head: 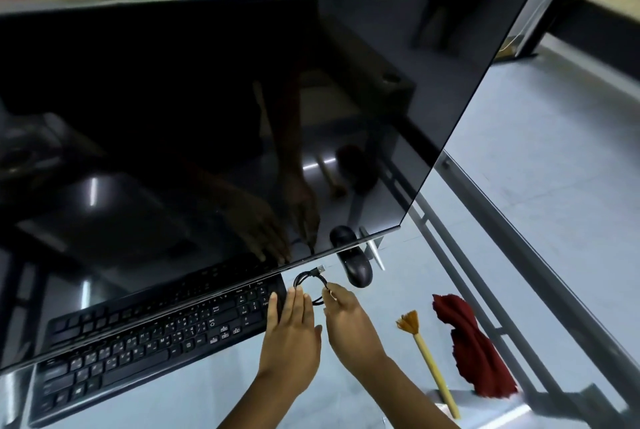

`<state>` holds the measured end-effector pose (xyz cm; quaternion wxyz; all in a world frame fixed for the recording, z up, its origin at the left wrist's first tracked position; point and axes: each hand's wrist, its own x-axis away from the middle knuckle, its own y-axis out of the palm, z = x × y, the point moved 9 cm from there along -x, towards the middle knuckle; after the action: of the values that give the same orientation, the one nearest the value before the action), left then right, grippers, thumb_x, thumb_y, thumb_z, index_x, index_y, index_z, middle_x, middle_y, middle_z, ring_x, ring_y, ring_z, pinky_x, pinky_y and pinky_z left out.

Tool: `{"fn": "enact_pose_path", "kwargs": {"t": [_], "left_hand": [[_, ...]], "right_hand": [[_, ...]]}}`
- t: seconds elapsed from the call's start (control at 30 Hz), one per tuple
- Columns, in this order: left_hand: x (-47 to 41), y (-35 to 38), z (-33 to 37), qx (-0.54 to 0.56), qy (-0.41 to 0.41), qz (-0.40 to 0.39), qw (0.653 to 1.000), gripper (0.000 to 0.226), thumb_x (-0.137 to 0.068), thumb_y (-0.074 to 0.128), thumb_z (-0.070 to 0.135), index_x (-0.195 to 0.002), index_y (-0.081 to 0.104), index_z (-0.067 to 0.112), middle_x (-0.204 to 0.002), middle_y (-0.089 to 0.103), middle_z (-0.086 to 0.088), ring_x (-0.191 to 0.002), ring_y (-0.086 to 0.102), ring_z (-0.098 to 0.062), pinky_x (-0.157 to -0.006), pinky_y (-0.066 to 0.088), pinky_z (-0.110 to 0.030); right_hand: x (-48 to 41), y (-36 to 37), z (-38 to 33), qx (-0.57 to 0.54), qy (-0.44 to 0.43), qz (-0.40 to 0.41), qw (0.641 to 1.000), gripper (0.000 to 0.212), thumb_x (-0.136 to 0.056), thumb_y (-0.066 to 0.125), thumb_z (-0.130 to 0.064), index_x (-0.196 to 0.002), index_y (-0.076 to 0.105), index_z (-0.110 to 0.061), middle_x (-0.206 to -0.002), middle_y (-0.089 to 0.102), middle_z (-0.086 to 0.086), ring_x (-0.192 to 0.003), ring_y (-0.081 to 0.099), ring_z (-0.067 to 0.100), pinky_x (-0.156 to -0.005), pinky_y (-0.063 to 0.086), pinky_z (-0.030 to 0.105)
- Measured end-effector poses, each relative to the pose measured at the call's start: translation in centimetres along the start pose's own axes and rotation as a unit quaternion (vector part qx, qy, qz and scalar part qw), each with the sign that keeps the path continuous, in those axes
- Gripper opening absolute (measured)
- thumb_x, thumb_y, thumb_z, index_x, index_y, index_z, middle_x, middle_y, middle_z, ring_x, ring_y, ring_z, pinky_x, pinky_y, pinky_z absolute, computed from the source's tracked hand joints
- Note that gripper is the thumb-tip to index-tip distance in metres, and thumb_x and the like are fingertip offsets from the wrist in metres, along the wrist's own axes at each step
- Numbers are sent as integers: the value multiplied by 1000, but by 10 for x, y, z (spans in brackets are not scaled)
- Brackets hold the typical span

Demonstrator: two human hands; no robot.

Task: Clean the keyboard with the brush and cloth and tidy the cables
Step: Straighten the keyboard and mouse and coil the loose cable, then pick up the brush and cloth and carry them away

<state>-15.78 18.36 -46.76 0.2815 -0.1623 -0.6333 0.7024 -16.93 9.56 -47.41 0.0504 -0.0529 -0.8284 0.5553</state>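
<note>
A black keyboard [149,345] lies on the glass table, its far edge hidden under the monitor. Just right of it sits a coiled black cable [309,279] with a USB plug pointing up-right. My right hand [349,318] pinches the coil at its right side. My left hand [291,331] lies flat with straight fingers beside the keyboard's right end, fingertips at the coil's left side. A brush [427,356] with a pale wooden handle and tan bristles lies to the right. Beside it is a crumpled dark red cloth [474,349].
A large dark monitor [242,110] leans over the table and fills most of the view. A black mouse [356,267] rests below its lower right corner. The glass table's metal edge [519,273] runs diagonally at right, with grey floor beyond.
</note>
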Motion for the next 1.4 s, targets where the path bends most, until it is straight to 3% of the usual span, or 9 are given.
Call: {"fn": "enact_pose_path", "kwargs": {"t": [0.2, 0.3, 0.6, 0.73, 0.87, 1.0, 1.23, 1.33, 1.4], "left_hand": [[2, 11, -3, -40, 7, -80, 996, 64, -92, 28, 37, -132, 51, -7, -141, 47, -26, -136, 41, -36, -118, -4, -51], [-4, 3, -3, -101, 7, -41, 994, 65, -103, 20, 40, -152, 6, -2, -160, -3, -21, -149, -7, -31, -106, -28, -49], [-7, 5, -6, -111, 3, -70, 991, 71, -103, 22, 43, -152, -6, 1, -160, -14, -17, -144, -24, -27, -104, -29, -48], [-5, -13, 11, -54, 1, -59, 997, 69, -103, 26, 43, -153, 1, 3, -162, -2, -16, -149, -6, -27, -119, 1, -44], [-5, -32, 57, -9, 25, -67, 997, 44, -101, 35, 34, -136, 42, 8, -136, 50, -9, -124, 48, -25, -97, 38, -35], [-6, -20, 102, 74, -3, -130, 989, 38, -102, 34, 37, -121, 52, 10, -119, 62, -9, -108, 60, -27, -78, 44, -31], [-21, 23, 155, 190, -124, -182, 957, 46, -98, 39, 50, -112, 62, 13, -109, 68, -4, -99, 65, -24, -74, 51, -33], [-30, 31, 166, 192, -143, -187, 953, 33, -95, 52, 43, -108, 62, 14, -105, 69, -2, -93, 66, -22, -69, 52, -29], [-34, 31, 169, 211, -160, -187, 946, 25, -93, 55, 34, -107, 61, 14, -104, 69, -2, -92, 67, -21, -65, 49, -26]], "right_hand": [[-2, 5, -4, 33, 8, -18, 999, 68, -50, 94, -12, -112, 70, 0, -117, 67, 14, -100, 70, 23, -69, 59, 21], [-4, 3, -10, -3, 8, -20, 1000, 49, -83, 66, -1, -131, 55, 4, -135, 52, 20, -124, 51, 34, -97, 48, 38], [-4, 2, -14, 66, 11, -51, 996, 75, -93, 65, -17, -152, 24, 2, -160, 23, 19, -145, 28, 33, -115, 32, 36], [8, -43, 1, 50, 35, 39, 997, 56, -90, 62, -4, -143, 45, 1, -148, 44, 21, -131, 48, 39, -103, 47, 39], [37, -104, 62, 18, 136, 74, 988, 46, -94, 54, -4, -139, 49, -2, -143, 45, 19, -123, 50, 37, -96, 50, 43], [81, -133, 158, 16, 258, 69, 964, 32, -95, 55, -14, -125, 62, -6, -128, 56, 18, -113, 57, 36, -94, 52, 44], [109, -109, 232, -99, 370, -43, 923, 37, -98, 56, -38, -125, 61, -13, -120, 67, 10, -110, 61, 26, -81, 42, 26], [110, -97, 242, -162, 410, -63, 895, 53, -91, 67, -41, -130, 57, -8, -124, 65, 9, -116, 61, 27, -93, 49, 32], [109, -88, 246, -204, 415, -87, 882, 39, -88, 71, -34, -114, 68, -5, -112, 70, 11, -105, 66, 27, -94, 54, 40]]}}
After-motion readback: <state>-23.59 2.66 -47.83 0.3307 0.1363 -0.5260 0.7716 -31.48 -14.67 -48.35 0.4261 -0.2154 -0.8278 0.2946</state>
